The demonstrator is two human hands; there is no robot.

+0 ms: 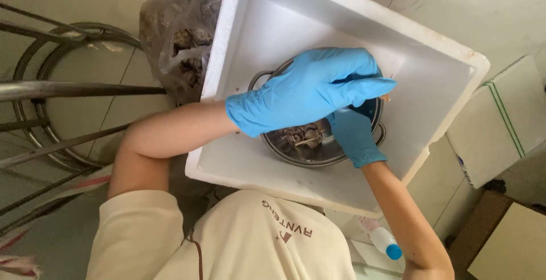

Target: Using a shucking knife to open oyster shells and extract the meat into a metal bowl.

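Nearest the camera is the person's cream sweatshirt, with a small white bottle with a blue cap just beside the right forearm. Beyond it lies a white foam box, open at the top, and inside it stands a round steel pot with small side handles. On the pot's bottom lie a few dark, shell-like pieces. The right hand, in a blue glove, reaches down into the pot near its right wall; its fingers are hidden under the other hand, so I cannot tell how far they are closed or whether they grip anything. The left hand, also in a blue glove, crosses over the pot with its fingers stretched out long and held together, pointing to the right; a thin pale tip shows just past the fingertips, but whether the hand holds it I cannot tell. Farther off, left of the box, a clear plastic bag holds more dark shells, and a metal wire stool stands on the tiled floor. White cartons lie to the right.
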